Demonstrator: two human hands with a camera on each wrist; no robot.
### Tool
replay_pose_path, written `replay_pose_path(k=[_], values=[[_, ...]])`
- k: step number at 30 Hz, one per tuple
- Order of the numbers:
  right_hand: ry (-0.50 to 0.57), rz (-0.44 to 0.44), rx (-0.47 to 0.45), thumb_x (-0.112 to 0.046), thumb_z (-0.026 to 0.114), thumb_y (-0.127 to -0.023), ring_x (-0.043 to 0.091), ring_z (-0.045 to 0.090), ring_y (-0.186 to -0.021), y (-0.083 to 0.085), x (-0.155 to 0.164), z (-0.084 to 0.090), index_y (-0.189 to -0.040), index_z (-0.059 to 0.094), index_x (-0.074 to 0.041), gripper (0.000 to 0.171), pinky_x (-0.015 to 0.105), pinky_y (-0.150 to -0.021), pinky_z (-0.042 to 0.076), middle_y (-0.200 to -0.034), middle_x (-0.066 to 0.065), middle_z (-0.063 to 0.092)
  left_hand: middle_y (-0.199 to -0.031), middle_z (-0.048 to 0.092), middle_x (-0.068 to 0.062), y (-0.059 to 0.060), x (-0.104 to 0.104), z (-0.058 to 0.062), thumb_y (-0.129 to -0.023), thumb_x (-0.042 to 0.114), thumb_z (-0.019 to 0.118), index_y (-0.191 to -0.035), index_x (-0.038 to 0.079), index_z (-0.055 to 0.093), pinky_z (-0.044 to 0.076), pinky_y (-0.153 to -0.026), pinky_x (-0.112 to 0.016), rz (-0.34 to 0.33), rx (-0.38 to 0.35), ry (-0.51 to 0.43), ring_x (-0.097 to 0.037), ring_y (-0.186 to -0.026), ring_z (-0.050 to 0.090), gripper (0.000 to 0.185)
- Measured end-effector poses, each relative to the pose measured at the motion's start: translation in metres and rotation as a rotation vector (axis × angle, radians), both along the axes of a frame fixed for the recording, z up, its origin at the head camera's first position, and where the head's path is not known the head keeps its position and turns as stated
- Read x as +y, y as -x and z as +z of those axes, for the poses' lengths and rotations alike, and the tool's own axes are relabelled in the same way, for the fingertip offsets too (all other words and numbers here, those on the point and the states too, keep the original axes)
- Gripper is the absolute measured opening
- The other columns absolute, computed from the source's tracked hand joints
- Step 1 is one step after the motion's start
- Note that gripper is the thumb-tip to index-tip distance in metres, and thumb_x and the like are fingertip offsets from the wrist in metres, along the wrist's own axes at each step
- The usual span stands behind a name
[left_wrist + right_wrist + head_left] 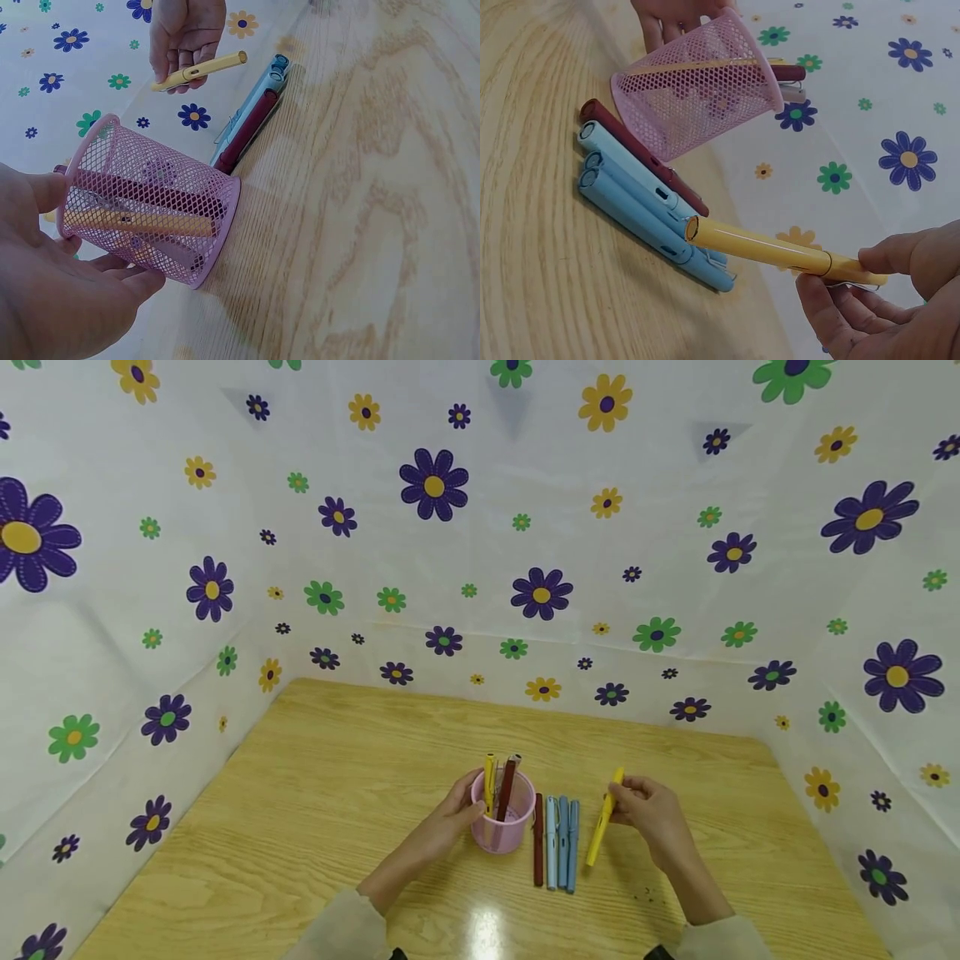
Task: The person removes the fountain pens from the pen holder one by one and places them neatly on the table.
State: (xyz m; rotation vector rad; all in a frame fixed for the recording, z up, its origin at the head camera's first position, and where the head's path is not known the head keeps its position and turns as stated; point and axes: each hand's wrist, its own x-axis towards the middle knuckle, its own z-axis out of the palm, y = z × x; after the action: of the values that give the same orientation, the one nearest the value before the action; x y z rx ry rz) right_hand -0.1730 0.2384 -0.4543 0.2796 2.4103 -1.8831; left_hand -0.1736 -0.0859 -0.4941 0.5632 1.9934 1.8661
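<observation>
Sleeve cuffs are seen at the bottom edge of the head view, one on each forearm. From them the right hand [651, 814] is extended over the wooden table [315, 827]; a yellow pen [604, 818] is pinched near its upper end between thumb and fingertips [889, 256], with the other fingers curled beneath it. This pen is held tilted, its lower end pointing down toward the table just right of the loose pens; contact with the table cannot be told.

A left hand [457, 810] is laid against the left side of a pink mesh cup [502, 822]; its fingers are relaxed and only lightly bent around the wall, the thumb [46, 187] near the rim. Inside the cup [150, 202] a second yellow pen [489, 781] and a dark red pen [507, 785] are seen, both projecting above the rim.

Between cup and held pen, three pens are laid side by side on the table, touching one another: a dark red one [537, 839] nearest the cup, then a light blue one [551, 843], then a darker blue one [572, 845]. In the right wrist view what may be a further blue barrel is noted in this row; the exact count is not certain.

White sheeting printed with purple, green and yellow flowers [433, 485] is hung around the table on three sides.
</observation>
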Motion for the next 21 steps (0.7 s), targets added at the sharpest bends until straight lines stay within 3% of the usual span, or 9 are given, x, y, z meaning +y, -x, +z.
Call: replay_pose_path(k=[11, 21], values=[[-0.037, 0.036, -0.02, -0.011, 0.061, -0.105, 0.019, 0.068, -0.083, -0.001, -0.001, -0.011, -0.134, 0.051, 0.018, 0.042, 0.039, -0.08, 0.063, -0.103, 0.018, 0.07, -0.169, 0.011, -0.024, 0.0, 0.0, -0.003, -0.113, 0.022, 0.039, -0.166, 0.007, 0.008, 0.012, -0.125, -0.057, 0.016, 0.0, 0.01, -0.042, -0.155, 0.01, 0.063], [-0.061, 0.044, -0.037, -0.012, 0.062, -0.104, 0.019, 0.068, -0.083, -0.002, -0.001, -0.02, -0.134, 0.052, 0.017, 0.042, 0.037, -0.078, 0.063, -0.103, 0.018, 0.069, -0.17, 0.009, -0.022, -0.001, 0.0, 0.0, -0.114, 0.023, 0.039, -0.166, 0.009, 0.008, 0.011, -0.124, -0.058, 0.009, -0.011, 0.005, -0.041, -0.156, 0.008, 0.062]])
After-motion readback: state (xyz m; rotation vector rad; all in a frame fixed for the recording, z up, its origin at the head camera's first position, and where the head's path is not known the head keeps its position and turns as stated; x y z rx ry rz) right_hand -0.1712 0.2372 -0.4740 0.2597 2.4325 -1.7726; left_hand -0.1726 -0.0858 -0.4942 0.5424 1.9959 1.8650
